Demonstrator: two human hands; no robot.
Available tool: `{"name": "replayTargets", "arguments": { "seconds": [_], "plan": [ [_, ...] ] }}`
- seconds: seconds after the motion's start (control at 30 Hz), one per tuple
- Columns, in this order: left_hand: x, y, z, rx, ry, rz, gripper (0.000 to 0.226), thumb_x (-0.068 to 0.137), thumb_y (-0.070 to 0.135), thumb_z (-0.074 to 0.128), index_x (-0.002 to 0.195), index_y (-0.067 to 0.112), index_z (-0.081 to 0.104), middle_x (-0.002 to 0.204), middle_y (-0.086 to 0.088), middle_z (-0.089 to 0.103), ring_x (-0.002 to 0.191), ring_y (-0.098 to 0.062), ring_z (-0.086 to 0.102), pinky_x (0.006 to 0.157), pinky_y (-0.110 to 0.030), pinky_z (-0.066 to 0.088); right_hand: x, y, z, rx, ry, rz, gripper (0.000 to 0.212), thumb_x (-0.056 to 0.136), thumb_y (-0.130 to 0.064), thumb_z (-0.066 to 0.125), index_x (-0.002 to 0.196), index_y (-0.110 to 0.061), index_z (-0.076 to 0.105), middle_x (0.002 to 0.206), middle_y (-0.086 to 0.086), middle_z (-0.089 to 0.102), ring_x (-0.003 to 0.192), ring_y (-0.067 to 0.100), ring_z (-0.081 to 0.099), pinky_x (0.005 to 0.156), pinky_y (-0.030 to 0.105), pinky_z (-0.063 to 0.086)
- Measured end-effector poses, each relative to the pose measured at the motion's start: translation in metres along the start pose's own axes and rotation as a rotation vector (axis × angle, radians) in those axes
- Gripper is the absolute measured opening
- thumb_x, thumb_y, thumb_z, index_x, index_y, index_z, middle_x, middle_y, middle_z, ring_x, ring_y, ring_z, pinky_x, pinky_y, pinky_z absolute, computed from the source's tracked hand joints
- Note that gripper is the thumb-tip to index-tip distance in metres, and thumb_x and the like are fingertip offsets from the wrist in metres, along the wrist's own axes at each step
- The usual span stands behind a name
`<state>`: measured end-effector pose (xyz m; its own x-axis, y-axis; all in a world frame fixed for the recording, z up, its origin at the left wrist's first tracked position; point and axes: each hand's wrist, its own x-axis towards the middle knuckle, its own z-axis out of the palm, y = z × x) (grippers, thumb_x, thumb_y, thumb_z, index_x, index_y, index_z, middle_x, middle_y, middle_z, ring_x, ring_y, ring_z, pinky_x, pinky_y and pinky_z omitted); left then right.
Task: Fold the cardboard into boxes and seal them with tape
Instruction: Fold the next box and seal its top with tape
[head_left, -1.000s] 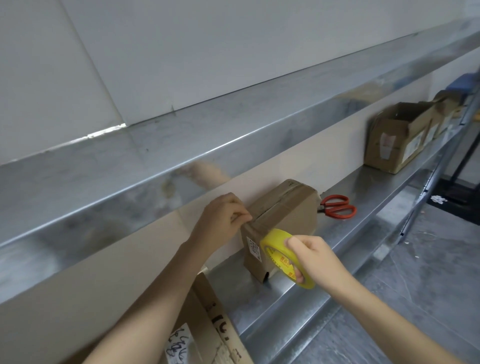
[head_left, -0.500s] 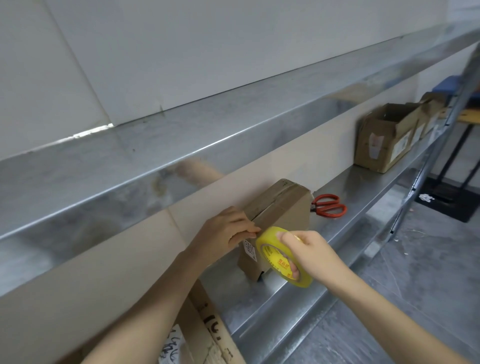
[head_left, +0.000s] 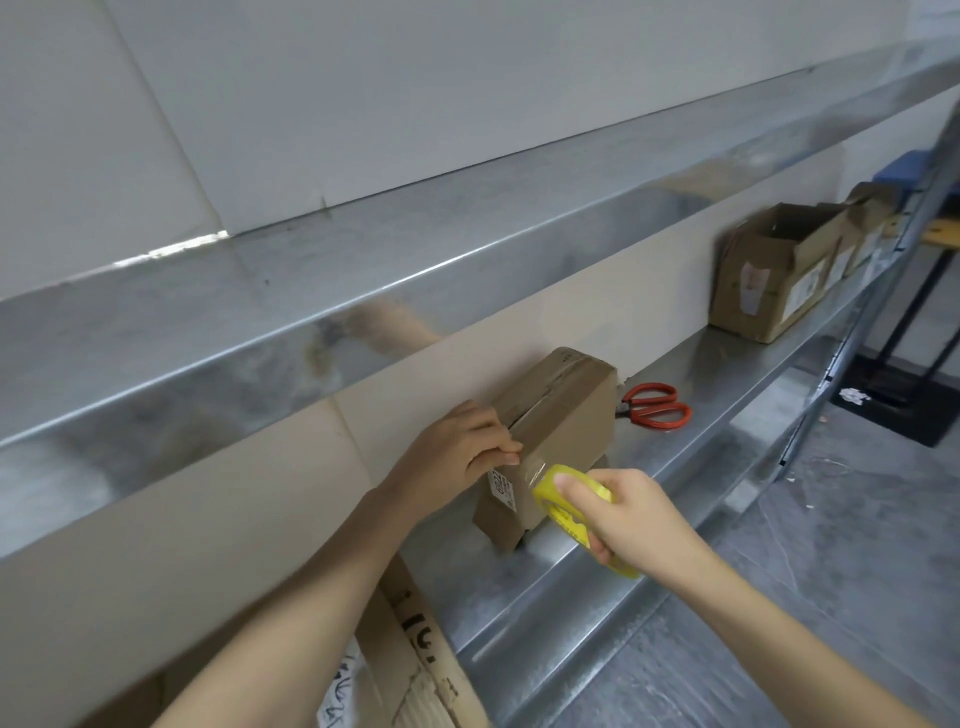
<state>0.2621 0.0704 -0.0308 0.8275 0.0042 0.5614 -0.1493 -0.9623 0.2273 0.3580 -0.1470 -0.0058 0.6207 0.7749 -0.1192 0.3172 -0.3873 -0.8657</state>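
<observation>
While the left hand (head_left: 457, 452) presses the box (head_left: 558, 431), the right hand (head_left: 631, 519) grips the tape roll (head_left: 563, 501).

A: Any legible text?
B: White label (head_left: 502, 488) on the near end of the small box (head_left: 561, 415) — dark rotated characters, possibly "002", not certain. The finer lines are blurred.
A: Tape roll (head_left: 566, 512)?
B: Red print on the yellow ring, unreadable.
A: Near left?
B: Flat cardboard (head_left: 415, 670) carries bold black marks and a white sheet with black scrawl — neither resolves into words.
A: Far right?
B: Open box (head_left: 748, 291) has a pale side label (head_left: 802, 288), too small to read.
</observation>
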Motion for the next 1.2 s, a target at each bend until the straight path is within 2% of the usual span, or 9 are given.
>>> {"name": "replayTargets", "arguments": {
  "seconds": [0.13,0.23,0.33,0.53,0.73,0.83,0.97,1.1,1.2],
  "plan": [
    [-0.005,0.002,-0.002,0.143,0.025,0.080,0.026,0.095,0.039,0.057,0.098,0.018,0.071,0.085,0.003,0.062,0.082,-0.015,0.054,0.062,-0.029,0.048,0.002,0.007,-0.002,0.021,-0.040,0.040,0.049,0.097,-0.044,0.052,0.062,-0.010,0.050,0.045,0.003,0.055,0.044,0.012,0.054,0.051,0.019,0.045],
    [-0.001,0.006,-0.003,0.243,0.031,0.165,0.021,0.096,0.033,0.058,0.092,0.017,0.071,0.080,0.001,0.060,0.077,-0.016,0.052,0.055,-0.029,0.046,0.005,0.010,-0.002,0.032,-0.055,0.058,0.049,0.097,-0.045,0.051,0.068,-0.006,0.056,0.046,0.004,0.056,0.045,0.012,0.055,0.052,0.016,0.044],
    [0.002,0.004,-0.005,0.240,0.019,0.163,0.022,0.094,0.032,0.059,0.087,0.016,0.072,0.077,0.001,0.059,0.074,-0.015,0.050,0.052,-0.029,0.045,0.008,0.010,-0.004,0.030,-0.059,0.065,0.050,0.096,-0.043,0.051,0.074,0.001,0.060,0.047,0.004,0.056,0.044,0.010,0.054,0.050,0.014,0.043],
    [0.008,-0.002,-0.010,0.219,-0.059,0.149,0.027,0.094,0.035,0.057,0.079,0.018,0.072,0.072,0.006,0.059,0.071,-0.011,0.049,0.050,-0.029,0.046,0.012,0.013,-0.001,0.063,-0.121,0.053,0.044,0.098,-0.042,0.050,0.066,-0.012,0.053,0.047,0.000,0.058,0.048,0.012,0.057,0.057,0.020,0.048],
    [0.011,-0.009,-0.019,0.118,-0.134,0.094,0.025,0.089,0.027,0.058,0.084,0.012,0.077,0.079,0.001,0.071,0.072,-0.018,0.063,0.058,-0.027,0.053,0.014,0.015,0.000,0.108,-0.126,0.046,0.042,0.097,-0.041,0.050,0.071,-0.009,0.055,0.048,-0.001,0.058,0.049,0.011,0.057,0.057,0.017,0.047],
    [0.016,-0.008,-0.020,0.111,-0.173,0.039,0.012,0.078,0.018,0.069,0.076,0.008,0.075,0.078,0.000,0.070,0.071,-0.015,0.063,0.060,-0.029,0.051,0.014,0.017,0.000,0.117,-0.132,0.044,0.042,0.097,-0.043,0.050,0.072,-0.010,0.055,0.049,-0.001,0.058,0.051,0.011,0.057,0.061,0.020,0.048],
    [0.013,-0.010,-0.022,0.082,-0.166,-0.021,0.007,0.079,0.011,0.067,0.080,0.008,0.073,0.084,-0.002,0.069,0.078,-0.009,0.058,0.070,-0.030,0.048,0.016,0.019,0.000,0.126,-0.161,0.029,0.042,0.097,-0.044,0.051,0.074,-0.009,0.057,0.052,0.001,0.061,0.053,0.012,0.059,0.063,0.023,0.050],
    [0.011,-0.003,-0.026,0.062,-0.188,-0.046,0.022,0.080,-0.001,0.062,0.093,0.013,0.071,0.095,0.003,0.066,0.089,-0.007,0.056,0.078,-0.027,0.048,0.019,0.024,0.005,0.177,-0.248,0.029,0.042,0.096,-0.044,0.054,0.076,-0.007,0.060,0.062,0.009,0.067,0.060,0.018,0.064,0.071,0.035,0.052],
    [0.008,0.013,-0.023,0.036,-0.183,-0.159,0.026,0.079,0.021,0.054,0.100,0.022,0.070,0.101,0.013,0.060,0.095,-0.009,0.056,0.081,-0.028,0.049,0.023,0.028,0.007,0.214,-0.256,0.045,0.044,0.096,-0.042,0.056,0.080,-0.002,0.065,0.070,0.010,0.070,0.066,0.018,0.064,0.076,0.037,0.052]
  ]
}}
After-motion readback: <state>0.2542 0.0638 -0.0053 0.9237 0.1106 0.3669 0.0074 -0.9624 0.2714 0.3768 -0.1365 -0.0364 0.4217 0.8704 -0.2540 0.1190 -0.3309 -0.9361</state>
